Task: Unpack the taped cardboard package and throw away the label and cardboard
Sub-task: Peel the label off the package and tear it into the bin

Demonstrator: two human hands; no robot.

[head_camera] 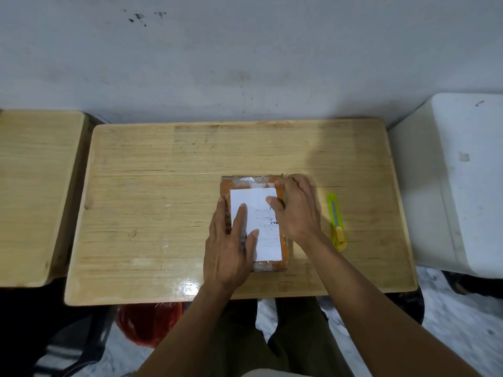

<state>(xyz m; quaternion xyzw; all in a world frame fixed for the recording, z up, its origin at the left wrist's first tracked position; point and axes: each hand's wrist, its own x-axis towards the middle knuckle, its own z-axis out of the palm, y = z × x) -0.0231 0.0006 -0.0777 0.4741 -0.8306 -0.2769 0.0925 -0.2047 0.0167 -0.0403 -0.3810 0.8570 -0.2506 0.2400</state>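
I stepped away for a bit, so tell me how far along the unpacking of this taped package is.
Barely begun. Done: nothing visible; the package lies sealed in clear tape on the table, its white label stuck on top. In hand: the left hand and right hand rest flat on it, without a grip on anything. Left: pick up the cutter beside it, slit the tape, remove the label, unpack, discard label and cardboard.

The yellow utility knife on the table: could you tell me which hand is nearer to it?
Right. The right hand rests on the package just beside the utility knife; the left hand lies on the package's far side.
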